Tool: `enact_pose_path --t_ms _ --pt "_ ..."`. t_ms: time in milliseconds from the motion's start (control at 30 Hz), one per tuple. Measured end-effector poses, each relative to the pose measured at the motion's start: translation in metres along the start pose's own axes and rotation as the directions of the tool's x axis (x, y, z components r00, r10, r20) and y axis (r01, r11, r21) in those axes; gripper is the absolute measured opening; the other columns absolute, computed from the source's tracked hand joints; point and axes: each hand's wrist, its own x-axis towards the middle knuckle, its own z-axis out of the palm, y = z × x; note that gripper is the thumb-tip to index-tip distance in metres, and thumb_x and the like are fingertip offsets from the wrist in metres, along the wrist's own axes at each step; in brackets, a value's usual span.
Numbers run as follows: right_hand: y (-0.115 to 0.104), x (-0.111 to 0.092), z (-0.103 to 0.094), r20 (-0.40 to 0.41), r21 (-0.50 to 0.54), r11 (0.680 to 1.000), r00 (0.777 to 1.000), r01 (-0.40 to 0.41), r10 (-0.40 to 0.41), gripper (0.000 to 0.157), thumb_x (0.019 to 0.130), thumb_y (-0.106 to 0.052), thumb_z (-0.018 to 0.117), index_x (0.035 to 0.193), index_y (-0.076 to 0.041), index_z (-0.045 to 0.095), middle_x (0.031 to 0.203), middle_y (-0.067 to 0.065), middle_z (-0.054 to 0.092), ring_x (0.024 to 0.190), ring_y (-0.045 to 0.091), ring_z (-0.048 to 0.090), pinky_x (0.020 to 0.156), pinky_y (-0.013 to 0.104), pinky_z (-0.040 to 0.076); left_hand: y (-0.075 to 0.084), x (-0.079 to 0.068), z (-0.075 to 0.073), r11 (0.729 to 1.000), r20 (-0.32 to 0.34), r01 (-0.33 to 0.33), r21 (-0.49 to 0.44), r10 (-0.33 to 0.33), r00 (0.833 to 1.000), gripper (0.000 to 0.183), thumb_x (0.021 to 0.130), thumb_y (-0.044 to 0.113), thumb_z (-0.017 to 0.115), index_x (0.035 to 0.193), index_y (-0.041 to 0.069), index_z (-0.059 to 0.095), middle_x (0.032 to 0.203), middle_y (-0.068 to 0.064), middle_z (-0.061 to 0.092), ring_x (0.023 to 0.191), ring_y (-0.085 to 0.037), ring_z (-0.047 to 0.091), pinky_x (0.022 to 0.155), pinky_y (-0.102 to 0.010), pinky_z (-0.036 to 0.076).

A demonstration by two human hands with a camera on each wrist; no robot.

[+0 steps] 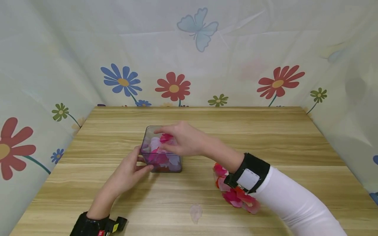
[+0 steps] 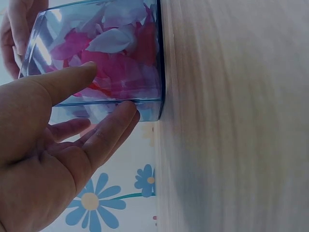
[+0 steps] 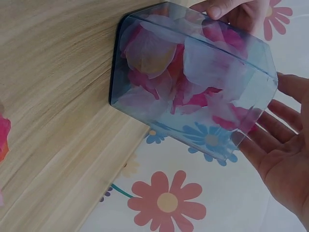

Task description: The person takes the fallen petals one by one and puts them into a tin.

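A clear plastic box (image 1: 150, 132) with an open top stands left of the table's middle, partly filled with pink, red and whitish petals (image 1: 159, 157). My left hand (image 1: 127, 173) holds the box by its near left corner, thumb on the near wall and the other fingers along the left side. Over the open top is my right hand (image 1: 187, 139), thumb and forefinger spread apart and nothing between them. In the right wrist view its fingers (image 3: 275, 133) are at the box's rim, and petals (image 3: 198, 63) show through the clear walls.
A loose pile of pink and red petals (image 1: 233, 198) lies on the wooden table (image 1: 295, 183), partly hidden under my right forearm. One pale translucent petal (image 1: 196, 213) lies apart near the front. A flower-printed cloth (image 1: 236, 49) encloses the table's back and sides.
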Motion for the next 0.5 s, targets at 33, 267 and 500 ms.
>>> enact_pose_path --t_ms 33,267,500 --pt "0.0 0.0 0.0 -0.004 -0.003 1.0 1.0 0.009 -0.009 0.046 0.091 -0.023 0.072 0.132 -0.005 0.059 0.104 -0.001 0.069 0.074 0.007 0.064 0.074 0.012 0.048 0.0 0.0 0.0 1.0 0.001 -0.001 -0.001 0.001 1.0 0.062 0.09 0.0 0.071 0.142 0.002 0.036 0.121 -0.012 0.053 0.104 -0.031 0.061 0.079 -0.024 0.054" --pt "0.002 -0.007 -0.009 -0.025 0.019 1.0 1.0 -0.019 0.019 0.049 0.091 -0.022 0.072 0.136 -0.007 0.056 0.116 -0.002 0.065 0.083 0.009 0.065 0.079 0.014 0.048 -0.001 0.0 0.0 1.0 0.001 0.003 0.008 -0.003 1.0 0.063 0.09 0.002 0.071 0.142 0.002 0.036 0.122 -0.011 0.053 0.105 -0.03 0.06 0.079 -0.023 0.054" --pt "0.01 -0.018 -0.022 -0.096 -0.012 0.998 0.994 -0.062 0.061 0.044 0.092 -0.019 0.071 0.132 -0.009 0.059 0.126 -0.003 0.06 0.115 0.01 0.058 0.097 0.016 0.04 0.0 0.0 0.001 1.0 -0.004 0.017 0.005 -0.017 1.0 0.062 0.09 0.003 0.072 0.141 0.003 0.037 0.121 -0.011 0.053 0.104 -0.03 0.06 0.079 -0.024 0.054"
